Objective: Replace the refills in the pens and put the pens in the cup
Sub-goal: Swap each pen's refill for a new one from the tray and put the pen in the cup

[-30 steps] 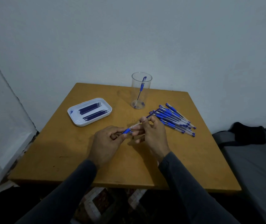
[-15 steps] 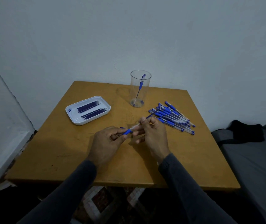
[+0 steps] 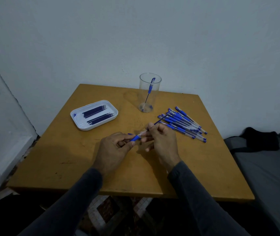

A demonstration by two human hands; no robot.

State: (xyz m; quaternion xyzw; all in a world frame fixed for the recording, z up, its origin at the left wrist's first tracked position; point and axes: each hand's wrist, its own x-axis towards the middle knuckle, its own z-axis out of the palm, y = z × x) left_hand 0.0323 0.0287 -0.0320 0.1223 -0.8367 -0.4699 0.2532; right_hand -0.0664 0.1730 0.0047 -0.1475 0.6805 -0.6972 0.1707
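Over the middle of the wooden table (image 3: 67,159) both hands hold one pen (image 3: 140,135). My left hand (image 3: 112,150) pinches its blue grip end. My right hand (image 3: 161,140) pinches the clear barrel, and a dark refill (image 3: 163,119) sticks out past the fingers toward the back right. A clear plastic cup (image 3: 150,92) stands at the back of the table with one blue pen (image 3: 150,89) leaning inside. A pile of several blue pens (image 3: 183,124) lies on the right. A white tray (image 3: 78,123) at the left holds several dark refills (image 3: 98,114).
White walls close in behind and at the left of the table. A grey padded seat (image 3: 268,176) with a black cloth (image 3: 260,140) on it stands to the right. Patterned floor tiles (image 3: 117,212) show under the near table edge.
The view has drifted slightly, so the table sits a little lower and left in frame. Both hands keep the same hold on the pen; the refill still sticks out.
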